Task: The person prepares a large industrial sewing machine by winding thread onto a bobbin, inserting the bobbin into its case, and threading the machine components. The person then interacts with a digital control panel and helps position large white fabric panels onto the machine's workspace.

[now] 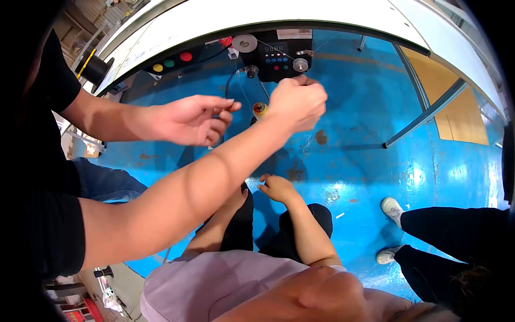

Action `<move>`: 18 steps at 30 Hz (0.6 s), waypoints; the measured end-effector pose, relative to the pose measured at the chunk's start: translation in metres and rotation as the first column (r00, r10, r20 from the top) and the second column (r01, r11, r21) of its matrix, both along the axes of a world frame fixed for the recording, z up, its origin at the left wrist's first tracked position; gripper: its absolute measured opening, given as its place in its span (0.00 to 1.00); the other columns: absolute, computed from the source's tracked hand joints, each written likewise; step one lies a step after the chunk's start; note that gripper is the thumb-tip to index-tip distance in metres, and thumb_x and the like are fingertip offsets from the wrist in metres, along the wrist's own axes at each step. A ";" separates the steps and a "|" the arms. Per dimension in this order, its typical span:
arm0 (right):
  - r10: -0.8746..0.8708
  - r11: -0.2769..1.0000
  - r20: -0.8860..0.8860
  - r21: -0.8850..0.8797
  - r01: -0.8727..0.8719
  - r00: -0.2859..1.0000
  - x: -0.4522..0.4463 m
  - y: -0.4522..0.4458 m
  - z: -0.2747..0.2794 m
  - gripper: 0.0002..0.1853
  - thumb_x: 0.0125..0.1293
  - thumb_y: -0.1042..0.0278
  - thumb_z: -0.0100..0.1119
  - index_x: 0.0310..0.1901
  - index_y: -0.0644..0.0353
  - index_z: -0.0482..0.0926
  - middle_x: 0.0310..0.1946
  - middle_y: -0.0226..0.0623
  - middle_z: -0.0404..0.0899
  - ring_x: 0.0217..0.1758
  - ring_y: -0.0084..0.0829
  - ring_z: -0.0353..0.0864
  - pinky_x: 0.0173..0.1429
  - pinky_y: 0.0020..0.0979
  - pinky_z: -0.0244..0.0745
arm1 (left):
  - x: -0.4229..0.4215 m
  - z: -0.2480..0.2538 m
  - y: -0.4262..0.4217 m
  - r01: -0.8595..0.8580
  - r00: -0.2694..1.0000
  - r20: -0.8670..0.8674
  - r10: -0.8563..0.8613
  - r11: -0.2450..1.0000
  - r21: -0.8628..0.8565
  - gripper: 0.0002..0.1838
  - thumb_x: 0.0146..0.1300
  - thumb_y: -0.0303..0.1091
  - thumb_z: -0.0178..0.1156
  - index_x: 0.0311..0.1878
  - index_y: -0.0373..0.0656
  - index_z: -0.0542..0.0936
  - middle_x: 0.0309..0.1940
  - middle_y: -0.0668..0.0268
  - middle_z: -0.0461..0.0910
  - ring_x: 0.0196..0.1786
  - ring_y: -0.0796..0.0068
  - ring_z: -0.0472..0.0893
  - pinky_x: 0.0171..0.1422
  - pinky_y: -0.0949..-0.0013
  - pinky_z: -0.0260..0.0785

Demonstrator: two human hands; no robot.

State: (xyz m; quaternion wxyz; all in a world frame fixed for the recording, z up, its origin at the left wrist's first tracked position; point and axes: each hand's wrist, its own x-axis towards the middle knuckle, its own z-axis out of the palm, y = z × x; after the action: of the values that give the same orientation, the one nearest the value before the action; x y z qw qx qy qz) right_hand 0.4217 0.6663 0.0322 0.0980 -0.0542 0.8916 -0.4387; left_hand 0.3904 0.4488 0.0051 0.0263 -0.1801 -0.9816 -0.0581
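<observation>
My right hand [278,189] hovers over the gap between my knees, fingers loosely bent and apart, with nothing visible in it. Most of my left hand [236,200] is hidden behind another person's forearm; the part that shows lies by my left knee, its fingers out of sight. That person, in black sleeves, reaches across from the left. One of their hands [300,102] is closed just below a small metal pulley [300,65], what it holds hidden. Their other hand [196,119] is half open beside a yellow-rimmed spool [260,109].
A black control panel [274,53] with a display and a metal disc [245,43] hangs under the white tabletop [225,16]. Coloured buttons [169,63] sit to its left. Table legs [424,121] and a third person's shoes [392,210] are on the right.
</observation>
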 end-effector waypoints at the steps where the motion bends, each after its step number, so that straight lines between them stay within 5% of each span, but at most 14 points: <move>1: 0.002 1.000 -0.018 -0.011 -0.002 1.000 -0.001 -0.001 -0.003 0.21 0.67 0.54 0.59 0.52 0.63 0.79 0.42 0.50 0.85 0.49 0.50 0.83 0.55 0.45 0.76 | 0.001 0.000 -0.001 -0.005 1.000 0.014 0.005 1.000 0.008 0.27 0.54 0.46 0.70 0.57 0.54 0.76 0.65 0.54 0.67 0.70 0.49 0.65 0.71 0.46 0.59; 5: 0.005 1.000 -0.019 -0.008 -0.005 1.000 -0.001 -0.003 -0.006 0.21 0.67 0.54 0.59 0.52 0.63 0.79 0.42 0.51 0.84 0.49 0.51 0.83 0.55 0.46 0.76 | 0.002 0.002 -0.001 -0.099 0.981 0.161 0.109 0.993 -0.070 0.27 0.54 0.47 0.70 0.57 0.54 0.76 0.66 0.54 0.67 0.70 0.50 0.65 0.71 0.47 0.58; 9: 0.003 1.000 -0.019 -0.004 -0.003 1.000 -0.001 -0.003 -0.008 0.21 0.67 0.54 0.59 0.51 0.63 0.79 0.42 0.51 0.84 0.49 0.51 0.83 0.54 0.46 0.76 | 0.006 0.005 -0.002 -0.063 0.997 0.028 0.066 0.992 -0.113 0.26 0.54 0.46 0.70 0.57 0.53 0.77 0.65 0.54 0.68 0.69 0.50 0.65 0.71 0.48 0.59; 18: 0.012 1.000 0.010 0.026 -0.012 1.000 0.002 -0.004 -0.005 0.21 0.67 0.53 0.59 0.51 0.63 0.79 0.42 0.49 0.85 0.49 0.50 0.83 0.54 0.46 0.76 | 0.010 0.008 -0.002 -0.074 0.996 0.037 0.077 0.994 -0.086 0.26 0.54 0.46 0.69 0.56 0.52 0.77 0.64 0.54 0.69 0.69 0.50 0.65 0.71 0.48 0.59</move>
State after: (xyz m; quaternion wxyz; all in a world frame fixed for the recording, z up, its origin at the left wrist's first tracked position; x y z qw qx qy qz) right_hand 0.4237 0.6623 0.0268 0.1060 -0.0559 0.8965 -0.4266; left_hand 0.4007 0.4468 0.0126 0.0009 -0.1425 -0.9896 -0.0191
